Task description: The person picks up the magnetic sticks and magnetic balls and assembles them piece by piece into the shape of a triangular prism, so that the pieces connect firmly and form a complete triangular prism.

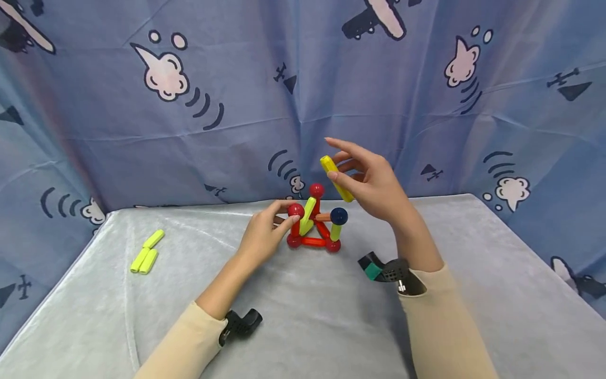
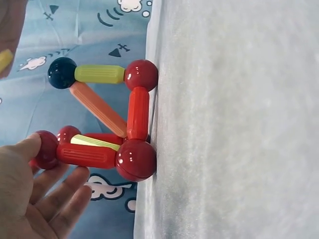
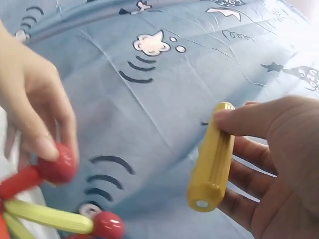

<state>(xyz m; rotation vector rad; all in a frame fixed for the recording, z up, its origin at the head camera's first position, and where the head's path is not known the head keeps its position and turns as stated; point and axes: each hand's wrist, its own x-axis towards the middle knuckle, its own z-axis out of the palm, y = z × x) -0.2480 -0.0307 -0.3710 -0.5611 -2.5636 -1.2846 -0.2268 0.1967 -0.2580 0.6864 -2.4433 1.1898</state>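
Observation:
A small frame of magnetic rods and balls stands on the table, with red rods along its base. My left hand pinches the red ball that tops its left upright. At the right upright a dark blue ball sits over a yellow-green rod. An orange rod slants from that ball in the left wrist view. My right hand holds a yellow magnetic rod between thumb and fingers, tilted in the air above the frame and apart from it. Its pale end faces the right wrist camera.
Three yellow-green rods lie close together on the left of the table. A grey-white cloth covers the tabletop. Behind its far edge hangs a blue patterned curtain.

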